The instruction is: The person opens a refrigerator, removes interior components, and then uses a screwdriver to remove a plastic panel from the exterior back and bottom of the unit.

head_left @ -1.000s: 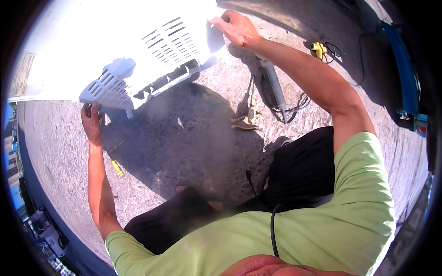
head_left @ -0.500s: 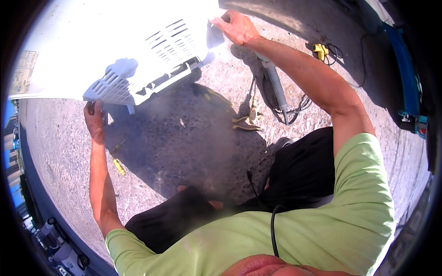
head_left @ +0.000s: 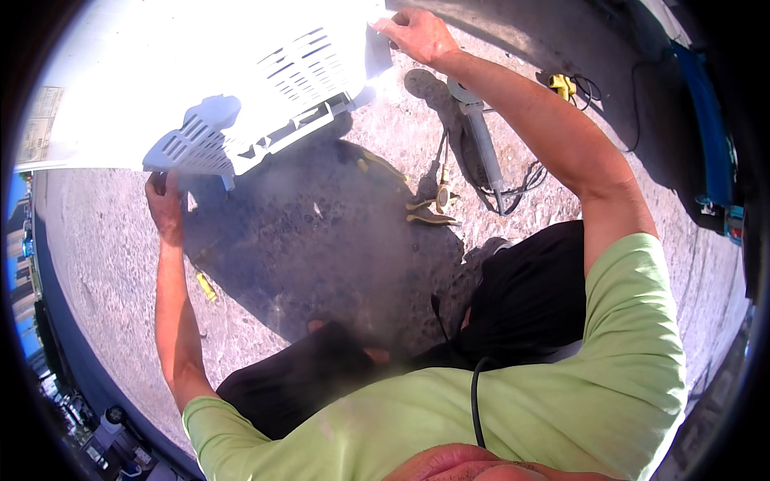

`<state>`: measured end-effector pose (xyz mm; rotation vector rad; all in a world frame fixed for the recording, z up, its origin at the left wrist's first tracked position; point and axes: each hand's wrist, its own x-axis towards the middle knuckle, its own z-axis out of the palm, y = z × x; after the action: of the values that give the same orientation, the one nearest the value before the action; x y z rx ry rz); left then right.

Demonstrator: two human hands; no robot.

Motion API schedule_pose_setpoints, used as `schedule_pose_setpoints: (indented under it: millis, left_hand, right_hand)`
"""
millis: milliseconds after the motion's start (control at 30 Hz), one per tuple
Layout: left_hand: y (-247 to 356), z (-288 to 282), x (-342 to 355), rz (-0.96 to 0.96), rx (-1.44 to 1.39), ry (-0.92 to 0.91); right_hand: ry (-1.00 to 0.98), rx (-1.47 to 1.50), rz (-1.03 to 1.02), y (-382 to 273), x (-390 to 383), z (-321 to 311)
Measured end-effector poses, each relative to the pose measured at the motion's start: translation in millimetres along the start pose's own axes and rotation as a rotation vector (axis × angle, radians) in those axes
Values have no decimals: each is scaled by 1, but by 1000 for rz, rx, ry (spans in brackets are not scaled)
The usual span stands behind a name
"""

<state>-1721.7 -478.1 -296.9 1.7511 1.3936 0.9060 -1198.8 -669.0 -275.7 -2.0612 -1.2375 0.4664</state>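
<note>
A large white vented panel (head_left: 200, 68), glaring in the sun, fills the upper left. Slotted openings and a narrow bracket run along its near edge. My left hand (head_left: 166, 210) grips the near left corner from below, fingers bent around the edge. At the far right edge, my right hand (head_left: 421, 38) is closed on the panel, thumb and fingers pinching its rim. Part of both hands' fingers is hidden by the panel or lost in glare. Pliers with yellowish handles (head_left: 433, 216) lie on the ground between my arms.
An angle grinder (head_left: 484, 148) with its cord lies beneath my right forearm. A yellow-handled screwdriver (head_left: 206, 287) rests beside my left forearm. Farther right are a yellow connector (head_left: 561, 85) with a black cable and a blue object (head_left: 706, 128). The ground (head_left: 104, 240) is rough concrete.
The panel has shifted very slightly, and both hands have moved with it, the right one a little up. Their grip looks the same.
</note>
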Motion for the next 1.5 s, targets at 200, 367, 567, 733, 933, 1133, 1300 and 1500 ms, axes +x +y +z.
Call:
schedule_pose_setpoints:
  millis: [200,367,567,733,933,1133,1300,1500]
  left_hand:
    - [6,-4,-3,7,80,18]
    - [21,13,-5,17,35,-1]
    - [10,-18,-27,-26,-12,66]
    - [15,14,1,19,-29,49]
    - [-4,-3,4,134,-16,14]
    - [15,-1,2,48,-47,109]
    - [-5,-7,22,-45,-135,116]
    - [-17,-13,37,-26,122,219]
  right_hand:
    - [-45,41,26,-12,-8,-3]
    - [-48,63,74,-11,-13,-23]
    - [-185,168,176,-38,-6,-2]
    - [-87,314,185,2,3,-8]
    - [-135,362,242,0,9,8]
    - [-123,396,270,13,11,10]
    - [-105,448,253,24,18,17]
    - [-55,481,237,18,14,26]
